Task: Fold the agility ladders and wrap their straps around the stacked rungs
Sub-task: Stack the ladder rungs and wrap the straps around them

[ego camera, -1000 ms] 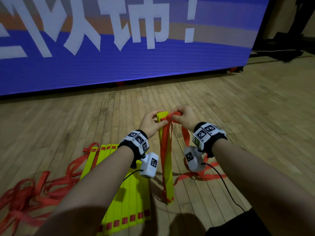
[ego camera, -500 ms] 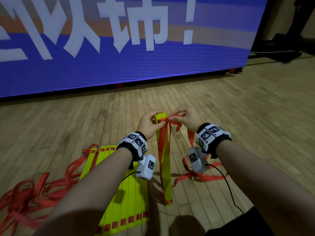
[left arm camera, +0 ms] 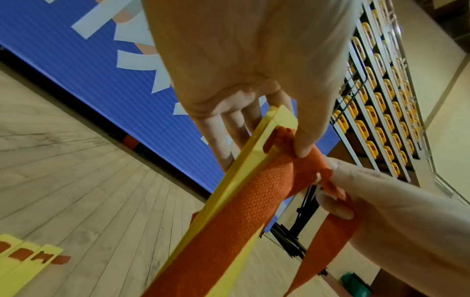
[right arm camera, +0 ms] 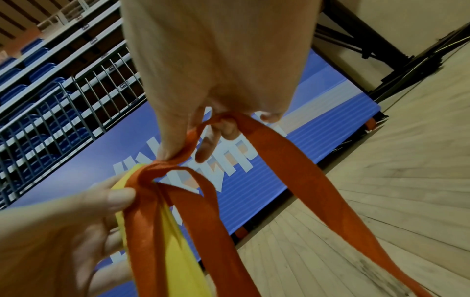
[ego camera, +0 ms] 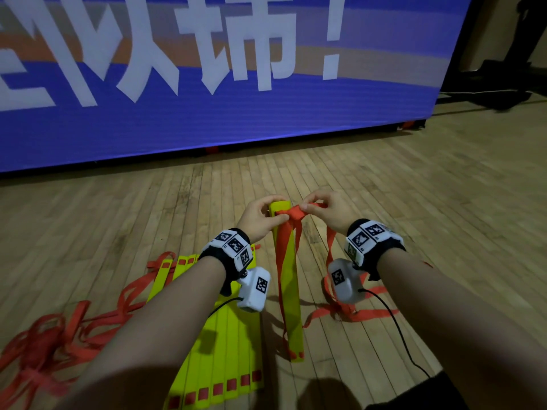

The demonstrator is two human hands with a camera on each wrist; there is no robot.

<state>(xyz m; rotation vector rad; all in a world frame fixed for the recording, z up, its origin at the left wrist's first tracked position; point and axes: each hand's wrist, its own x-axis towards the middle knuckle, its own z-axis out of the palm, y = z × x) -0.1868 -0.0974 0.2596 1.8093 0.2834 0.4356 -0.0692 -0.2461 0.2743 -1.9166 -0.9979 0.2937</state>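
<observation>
A stack of yellow rungs (ego camera: pixel 288 279) stands on end on the wooden floor, its top held in my left hand (ego camera: pixel 260 216). In the left wrist view the thumb presses the orange strap (left arm camera: pixel 254 193) against the yellow rungs (left arm camera: pixel 257 146), with fingers behind them. My right hand (ego camera: pixel 321 208) pinches the orange strap (ego camera: pixel 293 213) beside the top of the stack. In the right wrist view thumb and fingers hold a loop of the strap (right arm camera: pixel 279 152), and its tails hang down.
A second ladder of yellow rungs (ego camera: pixel 233 329) lies flat at lower left, with a tangle of orange straps (ego camera: pixel 50 341) beside it. More strap (ego camera: pixel 355 312) trails on the floor at right. A large blue banner (ego camera: pixel 207 113) stands ahead.
Both hands sank slightly with the stack's top. The right hand shifted its hold and now pinches a bunched loop of strap close to the rung top.
</observation>
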